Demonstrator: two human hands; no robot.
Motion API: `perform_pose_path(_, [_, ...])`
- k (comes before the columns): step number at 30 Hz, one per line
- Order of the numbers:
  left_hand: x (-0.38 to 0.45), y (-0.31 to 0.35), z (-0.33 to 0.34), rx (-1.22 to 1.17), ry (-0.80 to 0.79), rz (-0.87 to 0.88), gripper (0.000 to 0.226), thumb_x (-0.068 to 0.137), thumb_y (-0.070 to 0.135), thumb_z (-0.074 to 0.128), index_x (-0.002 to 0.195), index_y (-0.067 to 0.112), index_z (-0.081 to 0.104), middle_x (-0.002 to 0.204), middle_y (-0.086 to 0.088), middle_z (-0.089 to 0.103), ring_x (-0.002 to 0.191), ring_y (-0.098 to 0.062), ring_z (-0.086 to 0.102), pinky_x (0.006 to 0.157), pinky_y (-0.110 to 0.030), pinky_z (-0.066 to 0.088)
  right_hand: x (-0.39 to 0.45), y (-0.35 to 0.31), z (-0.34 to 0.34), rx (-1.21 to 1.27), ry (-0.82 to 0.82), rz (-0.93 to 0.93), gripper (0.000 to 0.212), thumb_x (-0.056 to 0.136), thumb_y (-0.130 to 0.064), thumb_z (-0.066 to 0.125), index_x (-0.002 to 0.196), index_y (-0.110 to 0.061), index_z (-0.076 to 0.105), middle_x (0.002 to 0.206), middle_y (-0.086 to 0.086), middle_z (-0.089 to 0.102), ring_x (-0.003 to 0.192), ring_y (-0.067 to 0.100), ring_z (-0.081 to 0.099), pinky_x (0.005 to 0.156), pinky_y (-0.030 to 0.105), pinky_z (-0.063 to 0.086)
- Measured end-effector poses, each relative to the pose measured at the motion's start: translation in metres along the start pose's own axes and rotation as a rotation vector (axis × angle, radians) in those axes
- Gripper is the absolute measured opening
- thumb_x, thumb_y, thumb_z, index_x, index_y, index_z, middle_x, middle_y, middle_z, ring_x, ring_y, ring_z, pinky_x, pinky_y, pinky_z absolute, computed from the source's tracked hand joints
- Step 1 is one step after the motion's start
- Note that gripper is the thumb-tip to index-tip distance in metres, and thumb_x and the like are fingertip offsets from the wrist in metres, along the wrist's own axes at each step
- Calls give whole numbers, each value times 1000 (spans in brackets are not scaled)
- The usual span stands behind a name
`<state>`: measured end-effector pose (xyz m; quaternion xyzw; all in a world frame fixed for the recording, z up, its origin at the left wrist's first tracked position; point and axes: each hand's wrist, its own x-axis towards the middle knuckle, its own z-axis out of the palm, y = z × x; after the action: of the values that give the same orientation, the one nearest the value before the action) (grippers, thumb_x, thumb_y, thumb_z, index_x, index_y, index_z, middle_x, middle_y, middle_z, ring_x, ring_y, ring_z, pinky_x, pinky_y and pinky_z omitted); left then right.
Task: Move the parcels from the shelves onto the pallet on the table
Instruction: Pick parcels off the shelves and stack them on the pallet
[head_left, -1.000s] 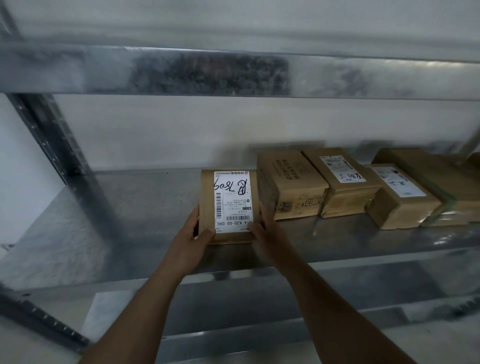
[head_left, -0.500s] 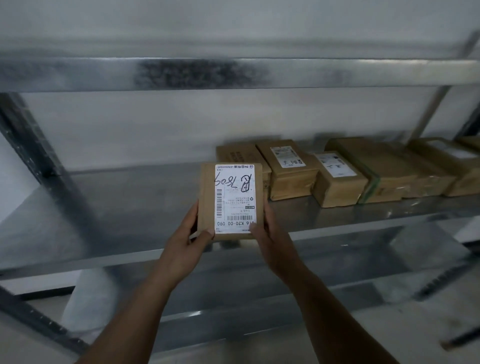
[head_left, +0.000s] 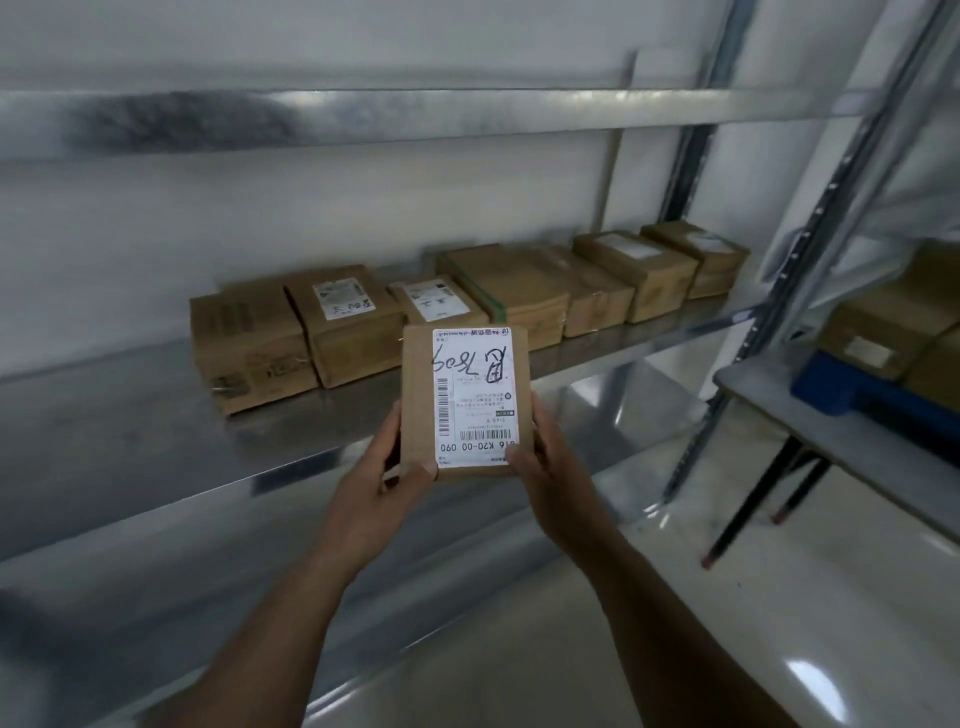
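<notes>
Both hands are gripping one parcel (head_left: 466, 399) between them: the left hand (head_left: 375, 488) is curling round its lower left corner with the thumb lying on the face, and the right hand (head_left: 545, 470) is clamping the lower right edge with the thumb pressing on the white label. The parcel is hanging in the air in front of the shelf (head_left: 156, 441), clear of its metal deck, with its long axis running away from the hands and upward, label facing the camera. Beyond the hands and a little above, a row of parcels (head_left: 467, 301) is sitting along the back of the shelf, untouched. The blue pallet (head_left: 852, 384) is lying well off to the right of the hands on the counter (head_left: 831, 431), already carrying some boxes, so the right hand is the nearer one to it. Judging from this, the carry is calling for a swing to the right across the gap past the rack upright (head_left: 810, 291), with the parcel's long axis probably needing to turn to fit among the boxes there.
</notes>
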<state>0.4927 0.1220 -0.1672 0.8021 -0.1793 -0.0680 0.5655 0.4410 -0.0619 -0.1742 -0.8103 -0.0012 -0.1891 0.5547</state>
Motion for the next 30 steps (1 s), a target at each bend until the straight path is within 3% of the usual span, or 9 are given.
perform_pose_path(3, [7,14,45,-1,-71,25,70,91,26,57,143,50,15,126,29,43,117,1,43,91,-24,37,-16,13,-46,25,40,-11,37,97,-8,45,131,-23,41,120,-6,62,109,10,62,87,31,54])
perform_pose_path(9, [27,35,113,7,-220,52,68,91,28,57,141,55,20,132,25,50,122,-4,47,101,-32,40,-35,38,-111,49,165,68,48,93,-18,46,140,-23,35,129,-3,57,117,10,57,93,31,51])
perform_pose_path(12, [41,46,145,7,-291,67,67,88,37,57,140,58,19,133,25,49,123,-4,46,99,-32,39,-39,51,-140,61,221,129,50,92,-22,45,139,-35,34,129,-7,56,118,9,56,95,36,51])
perform_pose_path(15, [55,59,180,19,-370,98,65,87,43,57,139,58,20,132,25,50,121,-2,48,101,-35,41,-43,68,-171,46,289,189,53,95,-18,45,144,-33,29,129,-5,56,118,11,56,96,43,51])
perform_pose_path(20, [89,83,252,32,-493,147,76,74,56,55,142,51,22,132,20,52,120,-4,49,102,-41,42,-45,90,-237,31,417,267,57,92,-28,46,145,-33,28,127,-4,57,117,13,57,92,37,53])
perform_pose_path(22, [104,92,285,12,-535,172,71,79,47,61,141,49,27,127,22,54,115,2,52,99,-32,45,-46,97,-266,7,464,281,52,97,-21,45,146,-31,28,126,-3,56,115,14,57,88,30,54])
perform_pose_path(25, [125,107,334,3,-579,199,67,87,28,63,143,42,29,120,23,56,102,14,52,78,-7,41,-43,109,-312,-9,527,312,54,98,-13,44,146,-31,28,129,-4,55,118,11,55,96,38,51])
perform_pose_path(30, [161,134,402,-34,-669,237,66,89,23,62,144,36,29,123,15,56,89,24,52,66,1,43,-30,127,-379,-38,589,356,59,96,-13,48,138,-50,30,125,-13,58,112,8,58,95,45,51])
